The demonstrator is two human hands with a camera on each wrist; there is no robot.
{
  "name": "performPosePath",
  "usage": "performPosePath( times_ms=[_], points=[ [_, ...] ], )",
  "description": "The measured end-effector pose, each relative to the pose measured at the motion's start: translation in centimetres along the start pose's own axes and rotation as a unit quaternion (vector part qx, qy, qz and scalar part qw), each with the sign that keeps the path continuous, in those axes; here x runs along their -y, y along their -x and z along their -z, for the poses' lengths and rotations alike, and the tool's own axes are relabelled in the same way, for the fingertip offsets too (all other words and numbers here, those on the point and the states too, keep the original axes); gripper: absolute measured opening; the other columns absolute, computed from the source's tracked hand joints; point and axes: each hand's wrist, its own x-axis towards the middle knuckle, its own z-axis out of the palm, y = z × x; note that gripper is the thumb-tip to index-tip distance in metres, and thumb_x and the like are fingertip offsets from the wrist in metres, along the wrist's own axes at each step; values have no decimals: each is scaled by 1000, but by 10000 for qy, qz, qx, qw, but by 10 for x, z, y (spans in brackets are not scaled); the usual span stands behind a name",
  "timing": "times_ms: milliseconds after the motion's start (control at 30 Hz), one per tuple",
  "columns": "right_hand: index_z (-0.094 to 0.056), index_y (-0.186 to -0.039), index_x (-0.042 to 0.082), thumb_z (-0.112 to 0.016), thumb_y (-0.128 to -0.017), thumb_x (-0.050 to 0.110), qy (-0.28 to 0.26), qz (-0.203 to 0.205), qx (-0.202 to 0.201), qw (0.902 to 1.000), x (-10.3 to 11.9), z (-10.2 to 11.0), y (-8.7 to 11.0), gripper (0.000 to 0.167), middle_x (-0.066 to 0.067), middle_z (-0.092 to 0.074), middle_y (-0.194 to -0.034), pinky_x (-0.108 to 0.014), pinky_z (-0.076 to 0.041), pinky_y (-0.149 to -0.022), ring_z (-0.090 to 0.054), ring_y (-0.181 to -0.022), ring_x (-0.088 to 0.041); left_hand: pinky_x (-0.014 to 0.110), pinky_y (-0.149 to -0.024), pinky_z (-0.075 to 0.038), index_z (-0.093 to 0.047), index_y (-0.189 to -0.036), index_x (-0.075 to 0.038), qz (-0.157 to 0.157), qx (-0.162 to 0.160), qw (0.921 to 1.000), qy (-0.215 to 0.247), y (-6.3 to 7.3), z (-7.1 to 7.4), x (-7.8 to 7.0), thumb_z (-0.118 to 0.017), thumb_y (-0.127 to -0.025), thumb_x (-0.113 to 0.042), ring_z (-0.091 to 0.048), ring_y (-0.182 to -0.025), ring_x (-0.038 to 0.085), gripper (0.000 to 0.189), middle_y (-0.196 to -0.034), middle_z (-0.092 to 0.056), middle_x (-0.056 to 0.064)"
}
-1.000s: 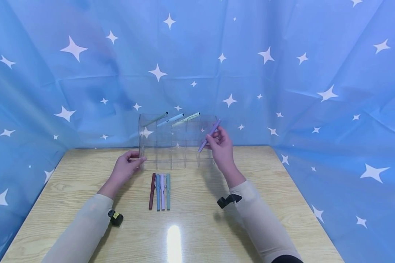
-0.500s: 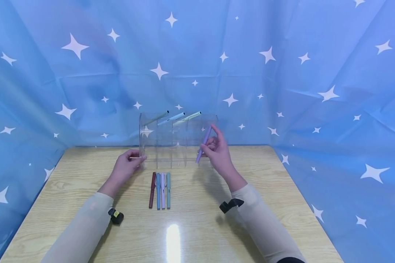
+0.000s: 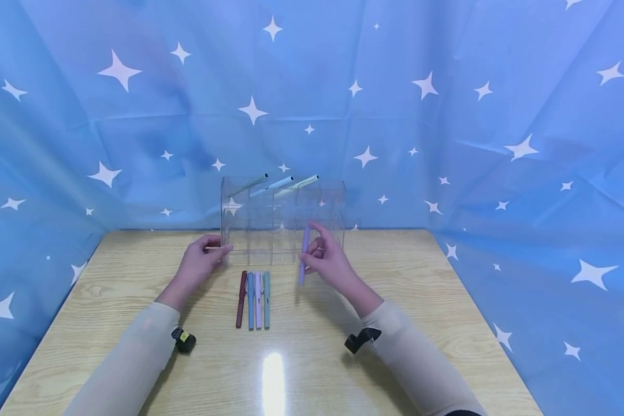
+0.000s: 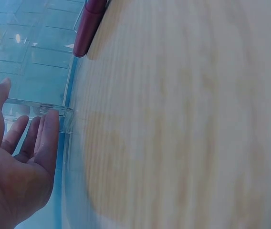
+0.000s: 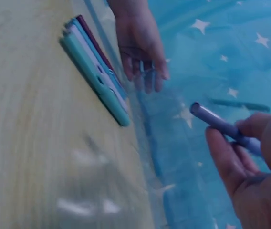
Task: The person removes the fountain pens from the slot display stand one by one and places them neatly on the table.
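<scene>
A clear acrylic organiser [image 3: 283, 222] with several compartments stands at the back of the wooden table [image 3: 395, 277]. Three pens [image 3: 273, 186] lean out of its top. My left hand [image 3: 200, 264] rests against its left front corner, fingers straight in the left wrist view [image 4: 28, 138]. My right hand [image 3: 326, 260] pinches a purple pen [image 3: 304, 254] nearly upright, just in front of the organiser; the right wrist view shows that pen [image 5: 221, 126] between thumb and fingers. Several pens [image 3: 253, 299], dark red, blue, lilac and teal, lie side by side on the table before the organiser [image 5: 95, 69].
A blue cloth with white stars [image 3: 447, 115] hangs behind the table and at both sides. A bright light reflection [image 3: 274, 375] lies on the near part of the tabletop. Small black wrist devices [image 3: 183, 341] sit on both sleeves.
My right hand has brought the purple pen down and to the left, from beside the organiser's upper right corner to just in front of it. The left hand has stayed put.
</scene>
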Motion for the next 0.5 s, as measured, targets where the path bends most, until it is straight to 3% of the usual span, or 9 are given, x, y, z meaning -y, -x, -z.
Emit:
performPosePath(
  times_ms=[133,500],
  points=[
    [-36,-172,22,-74,-100,-10,134,-257,370,9989,-4,-10,6,88,-16,-63,-100,-52,-72,-74,-73,-80,-24,38,-104,-65,-54,-157,2,-7,16,10000,13,0,0,0,-76,-109,-35,-64,-132,41,64,-148,-56,23],
    [-33,-173,15,-78,-98,-6,455,-843,814,9921,-18,-29,16,90,-16,-66,-101,-49,-72,-73,-73,-81,-25,40,-105,-64,-53,-158,1,42,-8,10000,67,-1,0,1,-76,-109,-34,-63,-133,41,65,-149,-56,23]
  ],
)
